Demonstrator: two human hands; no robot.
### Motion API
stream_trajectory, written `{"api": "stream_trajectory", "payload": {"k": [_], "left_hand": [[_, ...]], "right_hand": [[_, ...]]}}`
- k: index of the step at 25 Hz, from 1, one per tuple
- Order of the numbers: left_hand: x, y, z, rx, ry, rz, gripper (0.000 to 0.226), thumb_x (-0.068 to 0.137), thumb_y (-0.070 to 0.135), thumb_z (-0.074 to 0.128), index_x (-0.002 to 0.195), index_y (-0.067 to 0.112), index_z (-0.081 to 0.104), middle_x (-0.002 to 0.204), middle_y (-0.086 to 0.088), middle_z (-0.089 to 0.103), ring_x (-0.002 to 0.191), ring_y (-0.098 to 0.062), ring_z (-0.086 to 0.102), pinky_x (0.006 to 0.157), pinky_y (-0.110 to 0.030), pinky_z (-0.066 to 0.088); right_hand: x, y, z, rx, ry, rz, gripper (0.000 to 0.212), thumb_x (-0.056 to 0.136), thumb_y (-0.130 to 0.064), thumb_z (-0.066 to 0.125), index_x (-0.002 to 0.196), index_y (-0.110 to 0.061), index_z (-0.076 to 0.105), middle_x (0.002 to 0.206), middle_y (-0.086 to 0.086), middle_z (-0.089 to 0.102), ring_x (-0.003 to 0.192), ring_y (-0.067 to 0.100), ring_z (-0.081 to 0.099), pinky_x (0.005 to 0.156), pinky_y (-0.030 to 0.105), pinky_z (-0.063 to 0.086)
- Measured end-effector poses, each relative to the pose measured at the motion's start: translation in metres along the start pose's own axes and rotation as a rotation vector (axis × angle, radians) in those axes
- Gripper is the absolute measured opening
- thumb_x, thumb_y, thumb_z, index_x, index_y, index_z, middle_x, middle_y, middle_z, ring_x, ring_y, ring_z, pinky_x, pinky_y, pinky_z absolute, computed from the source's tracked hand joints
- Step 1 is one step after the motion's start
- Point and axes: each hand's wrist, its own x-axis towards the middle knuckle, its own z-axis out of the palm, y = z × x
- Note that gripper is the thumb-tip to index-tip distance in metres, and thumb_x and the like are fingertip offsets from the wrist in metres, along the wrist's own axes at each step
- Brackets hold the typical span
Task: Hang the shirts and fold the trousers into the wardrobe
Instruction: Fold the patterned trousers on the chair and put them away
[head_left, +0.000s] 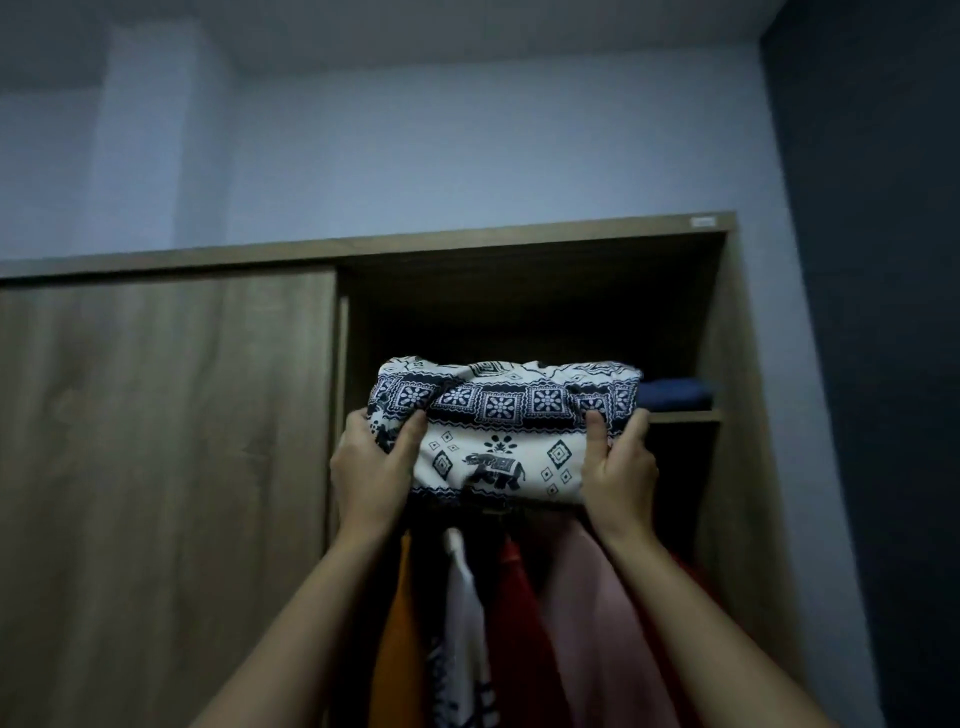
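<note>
A pale blue wall (467, 156) meets a dark wall (878, 260) on the right.

The folded elephant-print trousers (498, 431) hide most fingers of my left hand (371, 467) and right hand (621, 467), and most of the navy folded garment (675, 393). The hanging shirts (462, 597) run off the bottom edge.

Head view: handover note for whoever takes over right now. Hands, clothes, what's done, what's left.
Left hand grips the left end of the folded elephant-print trousers; right hand grips the right end.
The trousers are at the front edge of the upper shelf, next to a folded navy garment.
Done: shirts hang below.
Left: probably slide the trousers in and let go.
</note>
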Motion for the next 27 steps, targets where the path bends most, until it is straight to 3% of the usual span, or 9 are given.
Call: {"api": "stream_trajectory", "payload": {"k": [3, 6, 9, 12, 18, 21, 23, 25, 27], "left_hand": [[0.012, 0.02, 0.073, -0.056, -0.046, 0.001, 0.044, 0.082, 0.049, 0.065, 0.094, 0.009, 0.054, 0.092, -0.009, 0.063, 0.089, -0.028, 0.059, 0.075, -0.034, 0.043], [0.035, 0.032, 0.135, -0.095, -0.075, -0.035, 0.051, 0.082, 0.051, 0.063, 0.099, 0.004, 0.056, 0.097, -0.013, 0.065, 0.094, -0.032, 0.06, 0.08, -0.037, 0.046], [0.069, 0.037, 0.193, -0.066, -0.146, -0.105, 0.059, 0.078, 0.057, 0.062, 0.103, 0.004, 0.059, 0.103, -0.016, 0.066, 0.1, -0.034, 0.06, 0.083, -0.036, 0.047], [0.108, 0.037, 0.244, -0.015, -0.205, -0.21, 0.065, 0.075, 0.057, 0.063, 0.107, 0.001, 0.062, 0.11, -0.018, 0.065, 0.104, -0.036, 0.059, 0.083, -0.035, 0.047], [0.149, 0.023, 0.312, 0.051, -0.306, -0.354, 0.071, 0.078, 0.046, 0.065, 0.129, 0.001, 0.043, 0.131, -0.02, 0.052, 0.119, -0.036, 0.052, 0.096, -0.036, 0.044], [0.159, 0.014, 0.329, 0.312, -0.575, -0.258, 0.055, 0.091, 0.043, 0.046, 0.13, 0.004, 0.049, 0.137, -0.019, 0.05, 0.123, -0.032, 0.049, 0.099, -0.032, 0.04], [0.159, 0.014, 0.326, 0.396, -0.746, -0.19, 0.046, 0.096, 0.037, 0.039, 0.127, 0.006, 0.054, 0.135, -0.018, 0.051, 0.117, -0.029, 0.052, 0.092, -0.031, 0.042], [0.157, 0.014, 0.317, 0.506, -0.755, -0.14, 0.059, 0.092, 0.056, 0.041, 0.128, 0.011, 0.053, 0.134, -0.014, 0.052, 0.114, -0.029, 0.054, 0.089, -0.032, 0.046], [0.152, 0.013, 0.302, 0.656, -0.62, 0.083, 0.076, 0.083, 0.073, 0.038, 0.134, 0.019, 0.046, 0.137, -0.013, 0.048, 0.12, -0.031, 0.051, 0.095, -0.037, 0.044]], "right_hand": [[0.056, 0.034, -0.024, -0.105, 0.024, -0.042, 0.053, 0.093, -0.052, 0.031, 0.102, 0.0, 0.039, 0.052, 0.009, 0.049, 0.047, 0.03, 0.051, 0.045, 0.031, 0.032], [0.118, 0.058, -0.032, -0.205, -0.051, -0.024, 0.034, 0.097, -0.037, 0.041, 0.102, -0.004, 0.036, 0.057, 0.001, 0.047, 0.05, 0.022, 0.048, 0.047, 0.031, 0.028], [0.182, 0.085, -0.022, -0.387, -0.181, 0.044, 0.037, 0.098, -0.039, 0.038, 0.111, -0.005, 0.035, 0.083, 0.013, 0.061, 0.075, 0.03, 0.058, 0.06, 0.034, 0.035], [0.234, 0.108, -0.002, -0.571, -0.257, 0.071, 0.049, 0.098, -0.04, 0.037, 0.129, -0.003, 0.031, 0.115, 0.024, 0.057, 0.105, 0.04, 0.054, 0.069, 0.037, 0.037], [0.282, 0.155, 0.04, -0.749, -0.325, 0.092, 0.042, 0.098, -0.032, 0.041, 0.127, -0.003, 0.038, 0.127, 0.023, 0.052, 0.116, 0.04, 0.049, 0.081, 0.039, 0.041], [0.291, 0.176, 0.057, -0.93, -0.452, 0.228, 0.04, 0.094, -0.023, 0.048, 0.13, -0.007, 0.045, 0.134, 0.016, 0.048, 0.121, 0.034, 0.048, 0.091, 0.039, 0.044], [0.285, 0.182, 0.059, -1.068, -0.526, 0.284, 0.043, 0.092, -0.028, 0.05, 0.131, -0.008, 0.048, 0.136, 0.011, 0.048, 0.123, 0.029, 0.048, 0.091, 0.035, 0.045], [0.275, 0.186, 0.059, -1.198, -0.432, 0.129, 0.052, 0.092, -0.046, 0.047, 0.129, -0.009, 0.05, 0.131, 0.012, 0.051, 0.118, 0.028, 0.05, 0.083, 0.033, 0.045], [0.262, 0.183, 0.054, -1.215, -0.311, -0.197, 0.061, 0.091, -0.059, 0.037, 0.126, -0.01, 0.049, 0.125, 0.013, 0.052, 0.112, 0.03, 0.05, 0.076, 0.035, 0.044]]}}
